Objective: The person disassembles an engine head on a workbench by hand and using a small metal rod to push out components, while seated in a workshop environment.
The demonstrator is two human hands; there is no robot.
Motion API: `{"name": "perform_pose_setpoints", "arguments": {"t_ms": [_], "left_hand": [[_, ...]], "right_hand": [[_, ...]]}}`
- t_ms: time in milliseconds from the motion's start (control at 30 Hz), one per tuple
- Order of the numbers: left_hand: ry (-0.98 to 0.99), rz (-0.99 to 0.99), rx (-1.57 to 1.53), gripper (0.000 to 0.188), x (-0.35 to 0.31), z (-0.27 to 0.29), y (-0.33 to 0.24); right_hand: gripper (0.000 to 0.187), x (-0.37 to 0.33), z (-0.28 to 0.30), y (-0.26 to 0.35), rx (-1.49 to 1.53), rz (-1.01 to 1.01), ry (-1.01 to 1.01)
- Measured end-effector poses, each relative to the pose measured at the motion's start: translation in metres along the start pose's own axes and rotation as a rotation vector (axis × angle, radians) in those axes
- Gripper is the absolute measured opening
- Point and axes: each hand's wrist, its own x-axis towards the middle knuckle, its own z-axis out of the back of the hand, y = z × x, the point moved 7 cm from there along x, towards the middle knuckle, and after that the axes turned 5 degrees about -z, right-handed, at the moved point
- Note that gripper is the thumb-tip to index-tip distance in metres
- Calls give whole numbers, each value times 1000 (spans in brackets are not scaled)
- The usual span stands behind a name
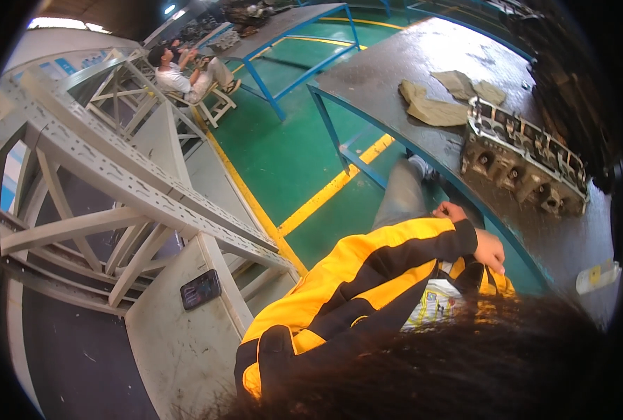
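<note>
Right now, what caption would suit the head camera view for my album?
Two bare hands, close together, near a blue-framed workbench bearing a grimy metal engine part and crumpled tan cloths.

The workbench [371,73] and cylinder head [523,159] mark a workshop.

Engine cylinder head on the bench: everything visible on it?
The cylinder head is a long, blocky metal casting, dull grey with brownish grime. Several rounded openings line the side facing the camera; uneven raised parts and recesses run along its pale upper face. It lies lengthwise on the dark bench, slanting from upper left to lower right in view, with crumpled tan cloths by its far end; contact with them is unclear. No one is touching it.
</note>
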Motion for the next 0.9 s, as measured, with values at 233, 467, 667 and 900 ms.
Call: {"name": "perform_pose_setpoints", "arguments": {"t_ms": [233,467,667,900], "left_hand": [[-30,-5,-22,58,0,-2,12],[-49,-14,-16,54,1,-1,10],[-48,-12,-25,51,-1,-2,12],[-55,-16,-42,49,0,-2,13]], "right_hand": [[24,-4,-2,12,-11,-26,23],[23,-4,-2,6,-47,-95,58],[24,-5,-2,11,-52,24,16],[24,-7,-3,12,-37,-13,21]]}}
